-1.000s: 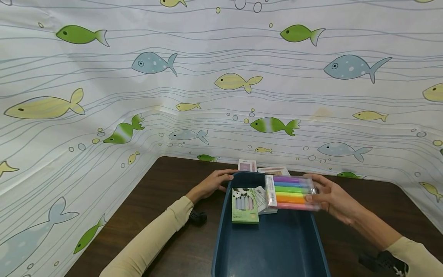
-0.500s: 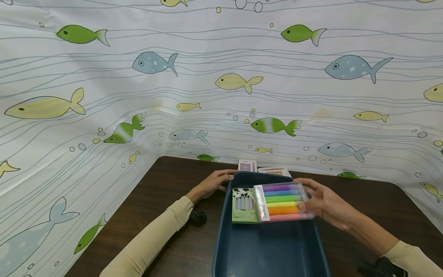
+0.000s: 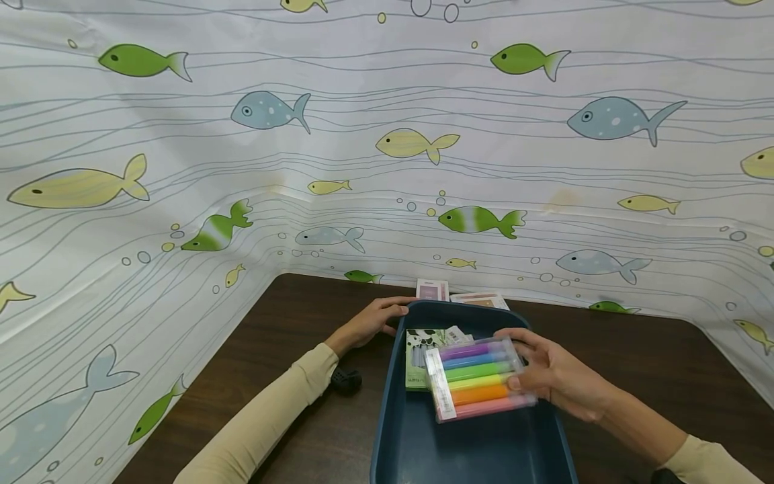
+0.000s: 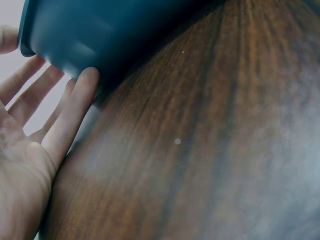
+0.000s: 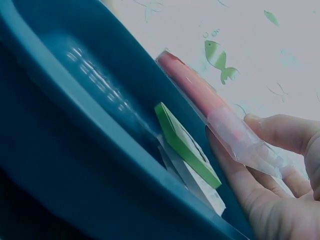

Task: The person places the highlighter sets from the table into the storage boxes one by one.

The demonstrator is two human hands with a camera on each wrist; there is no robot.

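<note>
My right hand [image 3: 556, 375] grips the right end of a clear pack of highlighters [image 3: 478, 378], several rainbow-coloured pens side by side. It is held tilted over the blue plastic bin [image 3: 387, 410]. In the right wrist view, the pack [image 5: 192, 90] appears edge-on, thumb on one face and fingers on the other. Below it in the bin lies a green panda-print box [image 3: 416, 383] of pens, partly covered by the pack in the head view. My left hand [image 3: 369, 324] touches the bin's far left corner. In the left wrist view, its fingers [image 4: 75, 110] lie fairly straight against the bin's outer wall.
Beside the panda box in the bin is a white package [image 5: 200, 192], mostly hidden from above. Two flat cards or packets [image 3: 432, 290] lie behind the bin. A small black object [image 3: 346, 381] sits near my left forearm on the dark wood table [image 3: 314, 430]. Fish-print fabric surrounds the table.
My right hand has carried the highlighter pack leftward and nearer to me, tilting it. It now overlaps the panda box's lower right in view. The left hand stays at the corner.
</note>
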